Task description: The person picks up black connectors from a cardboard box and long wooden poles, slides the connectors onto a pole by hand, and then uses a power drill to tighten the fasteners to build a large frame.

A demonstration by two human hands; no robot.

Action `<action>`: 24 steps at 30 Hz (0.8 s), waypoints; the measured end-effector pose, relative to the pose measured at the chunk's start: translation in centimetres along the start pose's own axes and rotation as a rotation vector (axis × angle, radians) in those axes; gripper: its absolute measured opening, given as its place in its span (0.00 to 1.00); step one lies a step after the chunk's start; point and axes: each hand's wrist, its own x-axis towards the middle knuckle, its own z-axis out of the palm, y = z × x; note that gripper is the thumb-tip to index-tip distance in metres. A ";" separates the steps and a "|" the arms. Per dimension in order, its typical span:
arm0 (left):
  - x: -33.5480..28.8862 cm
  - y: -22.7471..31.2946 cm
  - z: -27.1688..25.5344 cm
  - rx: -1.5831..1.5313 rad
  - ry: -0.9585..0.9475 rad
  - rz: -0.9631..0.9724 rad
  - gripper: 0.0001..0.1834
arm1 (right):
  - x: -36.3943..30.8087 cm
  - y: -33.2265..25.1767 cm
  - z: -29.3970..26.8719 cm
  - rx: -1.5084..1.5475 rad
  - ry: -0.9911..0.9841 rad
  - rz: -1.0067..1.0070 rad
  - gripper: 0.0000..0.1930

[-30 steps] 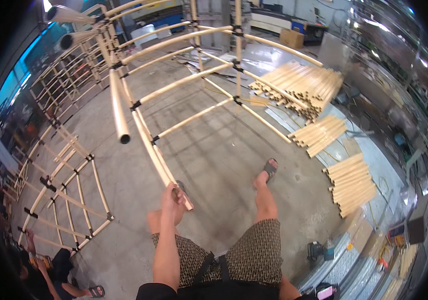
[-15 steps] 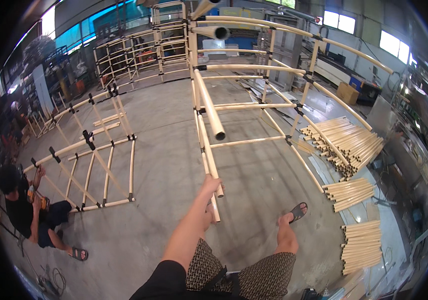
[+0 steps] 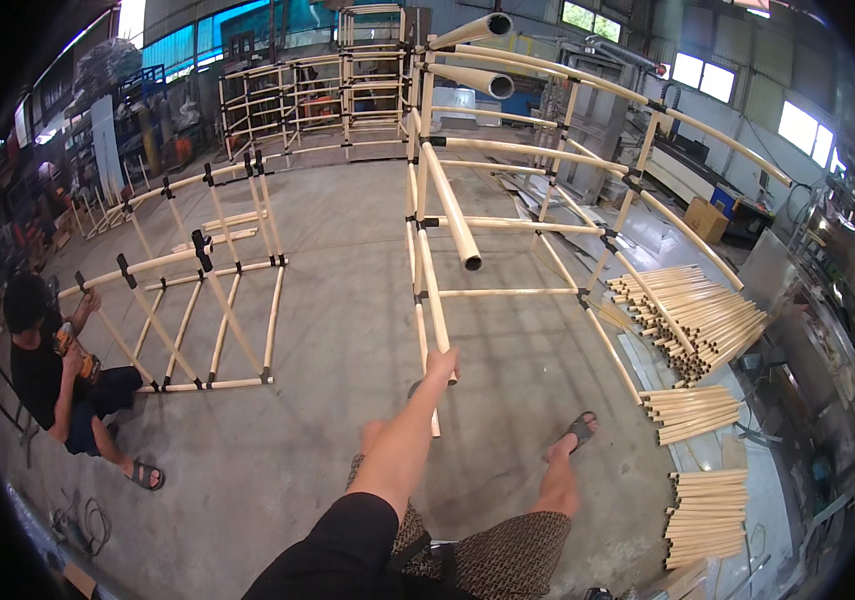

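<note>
Clasping cream frame tube (image 3: 437,310) w/ L hand (image 3: 441,364) nr. lower end; prob. stiff, lightish, slick; best held there. Can't see R hand.

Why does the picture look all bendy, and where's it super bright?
Head view: the fisheye lens bows the long pale poles and leaves black corners; head view: the windows glare white; head view: faint shadows stripe the floor.

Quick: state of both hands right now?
Left hand: closed around a long, cream-coloured round tube, near its end.
Right hand: out of view, cannot be told.
</note>
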 end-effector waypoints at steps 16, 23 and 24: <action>-1.4 0.0 0.2 -0.155 -0.135 -0.039 0.10 | -1.3 2.2 0.0 0.007 0.007 0.043 0.14; -1.7 0.0 0.0 -0.185 -0.162 -0.035 0.10 | -1.8 2.5 0.1 0.010 0.005 0.054 0.15; -1.6 0.0 -0.1 -0.181 -0.173 -0.028 0.10 | -1.8 2.5 0.1 0.010 0.004 0.056 0.15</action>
